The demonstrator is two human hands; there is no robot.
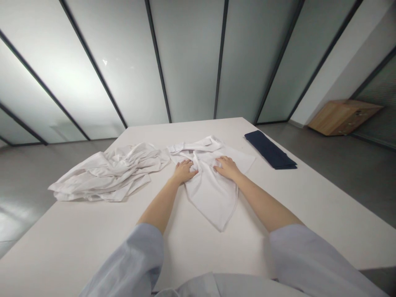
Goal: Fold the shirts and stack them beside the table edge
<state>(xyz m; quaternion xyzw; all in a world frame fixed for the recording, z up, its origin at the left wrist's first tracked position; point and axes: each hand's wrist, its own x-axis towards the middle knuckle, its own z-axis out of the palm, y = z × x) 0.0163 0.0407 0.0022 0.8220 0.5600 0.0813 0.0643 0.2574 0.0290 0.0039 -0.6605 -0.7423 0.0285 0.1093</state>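
Observation:
A white shirt (213, 194) lies partly spread on the table in front of me, its collar end at the far side and a pointed corner towards me. My left hand (185, 171) rests on its left part, fingers spread and thumb pointing inward. On the right part lies my right hand (227, 168), palm down with the fingers apart. Creases gather in the cloth between the two hands. Part of the shirt is hidden under my palms.
A crumpled heap of white cloth (114, 171) lies to the left on the white table (198, 255). A folded dark navy cloth (269, 149) sits near the right edge. Frosted glass panels (188, 57) stand behind; a wooden cabinet (334, 117) is on the floor at right.

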